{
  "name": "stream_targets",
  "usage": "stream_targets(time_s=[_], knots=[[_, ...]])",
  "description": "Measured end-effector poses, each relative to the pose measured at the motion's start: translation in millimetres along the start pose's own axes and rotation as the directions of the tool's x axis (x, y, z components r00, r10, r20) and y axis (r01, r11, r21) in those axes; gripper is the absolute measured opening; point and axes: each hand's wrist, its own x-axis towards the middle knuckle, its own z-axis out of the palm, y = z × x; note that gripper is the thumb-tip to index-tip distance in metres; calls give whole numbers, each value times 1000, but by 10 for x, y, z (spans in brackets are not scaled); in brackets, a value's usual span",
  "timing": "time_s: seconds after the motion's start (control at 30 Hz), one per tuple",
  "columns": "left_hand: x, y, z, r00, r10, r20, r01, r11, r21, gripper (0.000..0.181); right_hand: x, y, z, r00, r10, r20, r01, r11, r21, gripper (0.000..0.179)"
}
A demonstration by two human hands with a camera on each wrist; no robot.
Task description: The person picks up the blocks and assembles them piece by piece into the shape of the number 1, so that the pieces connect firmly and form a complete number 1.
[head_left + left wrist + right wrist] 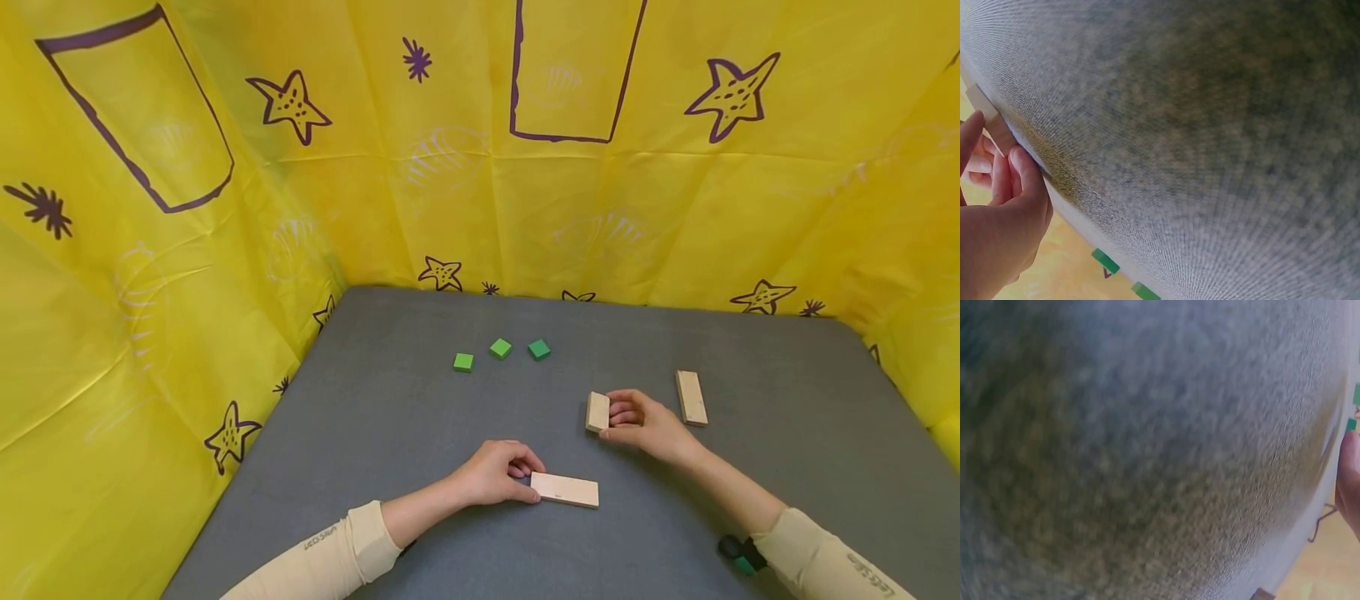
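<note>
My left hand (498, 473) pinches the left end of a flat pale wooden block (565, 490) at the near middle of the table, thumb on the near side. In the left wrist view, fingertips meet at the end of a wooden block (994, 122). Farther out and to the right, my right hand (648, 423) grips a second wooden block (597, 412) by its right side, the thumb at its near corner. Only part of that hand (1349, 481) appears at the edge of the right wrist view. A third wooden block (692, 397) lies right of the right hand.
Beyond the hands, two light green squares (463, 362) and one darker green square (538, 349) lie in a loose row. The grey table (390, 392) is bordered by yellow cloth walls (360, 200) with purple drawings. A dark wristband (738, 552) sits below the right forearm.
</note>
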Motion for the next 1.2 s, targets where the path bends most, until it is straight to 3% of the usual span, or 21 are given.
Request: stream_targets(time_s=[1.07,1.2], knots=[[39,5,-28,1000,13,21,-13,1000,-8,27,-99,-171,353,995,33,99,-31,999,-25,62],[36,6,-30,1000,21,20,-21,1000,-5,27,-111,-179,380,994,9,108,-4,999,-47,61]])
